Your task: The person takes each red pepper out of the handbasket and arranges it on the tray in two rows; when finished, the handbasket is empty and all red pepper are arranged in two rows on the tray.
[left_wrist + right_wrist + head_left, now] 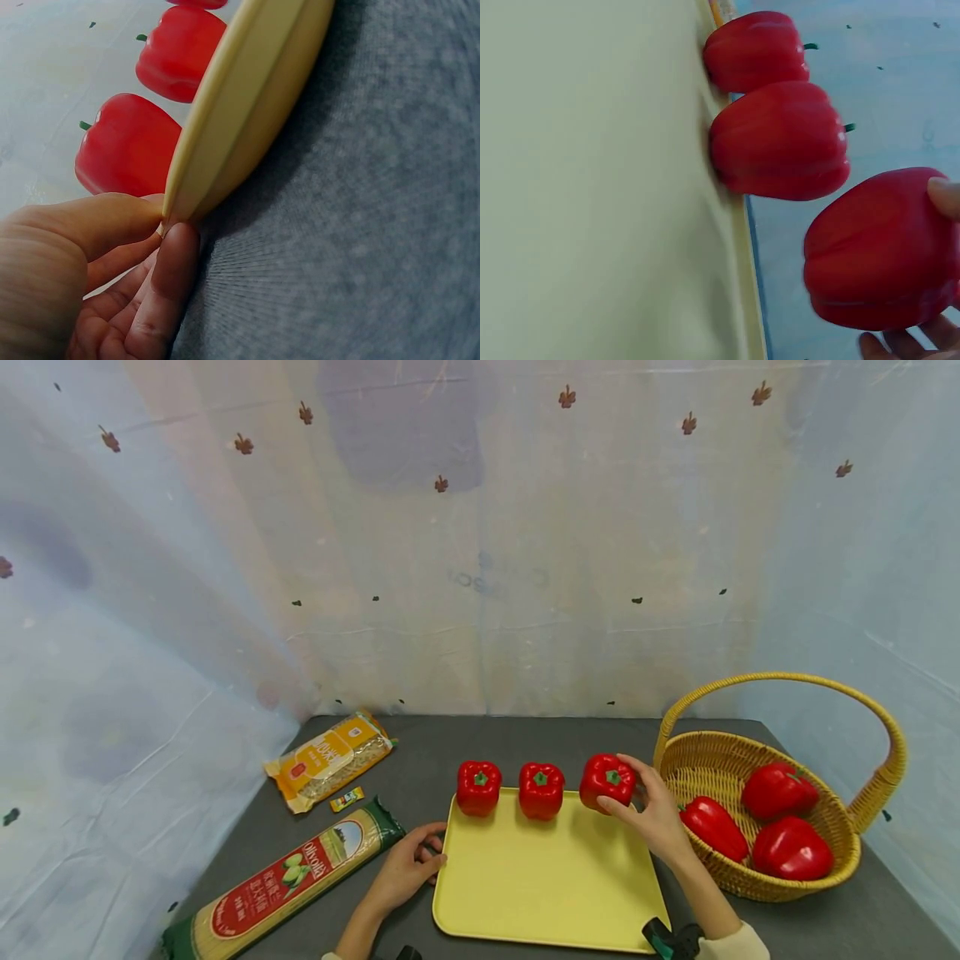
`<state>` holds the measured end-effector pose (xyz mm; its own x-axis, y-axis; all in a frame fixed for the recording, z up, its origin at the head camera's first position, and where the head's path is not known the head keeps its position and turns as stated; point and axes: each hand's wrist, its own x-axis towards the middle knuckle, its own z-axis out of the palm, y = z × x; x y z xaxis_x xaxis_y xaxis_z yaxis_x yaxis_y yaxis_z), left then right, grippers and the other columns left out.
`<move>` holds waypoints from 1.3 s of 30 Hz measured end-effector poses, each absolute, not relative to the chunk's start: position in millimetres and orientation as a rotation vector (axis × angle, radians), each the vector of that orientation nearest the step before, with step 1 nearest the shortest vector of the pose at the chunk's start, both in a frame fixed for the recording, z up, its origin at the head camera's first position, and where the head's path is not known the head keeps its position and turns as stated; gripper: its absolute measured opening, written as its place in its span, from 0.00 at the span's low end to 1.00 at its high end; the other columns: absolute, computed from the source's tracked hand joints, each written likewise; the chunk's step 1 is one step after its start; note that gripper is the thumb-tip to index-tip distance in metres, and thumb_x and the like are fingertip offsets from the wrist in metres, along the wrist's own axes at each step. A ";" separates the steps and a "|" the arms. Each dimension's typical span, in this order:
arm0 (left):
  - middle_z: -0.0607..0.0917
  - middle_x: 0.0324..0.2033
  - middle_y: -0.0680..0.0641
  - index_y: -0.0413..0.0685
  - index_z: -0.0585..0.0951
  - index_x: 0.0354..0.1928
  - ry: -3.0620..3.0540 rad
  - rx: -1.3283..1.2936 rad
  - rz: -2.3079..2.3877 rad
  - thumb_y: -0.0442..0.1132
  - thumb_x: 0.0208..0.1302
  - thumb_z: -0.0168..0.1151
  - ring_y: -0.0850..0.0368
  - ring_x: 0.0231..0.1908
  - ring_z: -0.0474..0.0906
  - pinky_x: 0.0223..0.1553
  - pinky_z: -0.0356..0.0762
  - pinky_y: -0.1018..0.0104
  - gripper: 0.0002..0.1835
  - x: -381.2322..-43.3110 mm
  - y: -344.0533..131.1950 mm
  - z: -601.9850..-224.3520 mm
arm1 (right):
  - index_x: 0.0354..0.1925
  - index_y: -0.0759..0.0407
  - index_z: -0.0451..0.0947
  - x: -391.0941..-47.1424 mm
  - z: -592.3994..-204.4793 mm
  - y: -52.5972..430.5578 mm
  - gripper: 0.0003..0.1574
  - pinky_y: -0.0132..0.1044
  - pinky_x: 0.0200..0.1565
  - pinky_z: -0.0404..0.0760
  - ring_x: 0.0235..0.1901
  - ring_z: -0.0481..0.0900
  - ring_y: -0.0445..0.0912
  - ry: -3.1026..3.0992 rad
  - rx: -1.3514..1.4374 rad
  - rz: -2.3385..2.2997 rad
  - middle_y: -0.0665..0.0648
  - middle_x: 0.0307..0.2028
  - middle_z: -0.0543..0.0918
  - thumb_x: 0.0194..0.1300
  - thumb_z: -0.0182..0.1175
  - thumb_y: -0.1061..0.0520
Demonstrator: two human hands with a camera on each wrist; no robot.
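A red bell pepper (609, 781) is held near the far right corner of a yellow tray (547, 877), its green stem shown to the head camera, closed upon by the grip of the right hand (654, 817) with thumb and fingers set on its sides; in the right wrist view, it is seen raised clear of the tray. The tray's left edge, toward the far corner, is pinched in the grip of the left hand (405, 868). Along the tray's far edge, two more peppers are lined up side by side: a corner pepper (478, 787) is placed at the far left corner, and a middle pepper (541, 791) is set between it and the one in hand. By the right edge of the dark grey surface (435, 743), three red peppers (792, 849) are contained in a yellow wicker basket (690, 756) with a tall arched handle. Toward the surface's far left corner, an orange and yellow food packet (330, 760) is laid at a slant, with a small sachet (347, 799) placed just beside it. Nearer, along the left edge, a long pasta pack (285, 885) is stretched diagonally. The scene is backed by a pale, leaf-marked sheet (525, 610).
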<state>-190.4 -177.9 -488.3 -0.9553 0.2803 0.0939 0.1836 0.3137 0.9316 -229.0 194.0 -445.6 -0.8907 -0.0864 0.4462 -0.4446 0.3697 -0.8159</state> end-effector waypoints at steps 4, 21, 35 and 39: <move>0.75 0.36 0.37 0.29 0.69 0.59 2.479 0.455 1.744 0.28 0.61 0.58 0.56 0.24 0.76 0.24 0.79 0.62 0.23 -189.7 -177.7 -487.5 | 0.68 0.64 0.56 -233.3 -457.4 197.6 0.45 0.28 0.50 0.75 0.54 0.71 0.57 -2.426 0.401 1.497 0.66 0.59 0.66 0.57 0.66 0.58; 0.75 0.36 0.38 0.29 0.69 0.58 2.487 0.449 1.741 0.27 0.61 0.58 0.56 0.24 0.76 0.24 0.79 0.63 0.23 -190.1 -177.4 -489.7 | 0.67 0.67 0.55 -241.4 -472.2 204.4 0.44 0.52 0.48 0.77 0.53 0.69 0.62 -2.554 0.394 1.385 0.70 0.56 0.64 0.60 0.64 0.55; 0.75 0.36 0.40 0.31 0.69 0.59 2.505 0.453 1.747 0.28 0.61 0.58 0.58 0.24 0.75 0.23 0.78 0.65 0.24 -199.3 -181.2 -510.0 | 0.70 0.66 0.48 -241.8 -471.9 208.7 0.46 0.61 0.55 0.68 0.62 0.59 0.68 -2.560 0.415 1.412 0.72 0.67 0.53 0.64 0.60 0.54; 0.75 0.36 0.42 0.36 0.70 0.60 2.489 0.442 1.754 0.31 0.61 0.60 0.61 0.24 0.75 0.23 0.79 0.66 0.24 -204.7 -184.1 -520.3 | 0.71 0.66 0.45 -240.6 -469.4 208.0 0.47 0.59 0.55 0.69 0.62 0.59 0.67 -2.568 0.420 1.433 0.72 0.68 0.51 0.64 0.59 0.54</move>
<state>-204.7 -184.1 -520.3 -0.9566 0.2694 0.1112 0.1954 0.3094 0.9306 -240.6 208.0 -469.4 -0.9457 -0.1608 0.2823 -0.3247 0.4983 -0.8039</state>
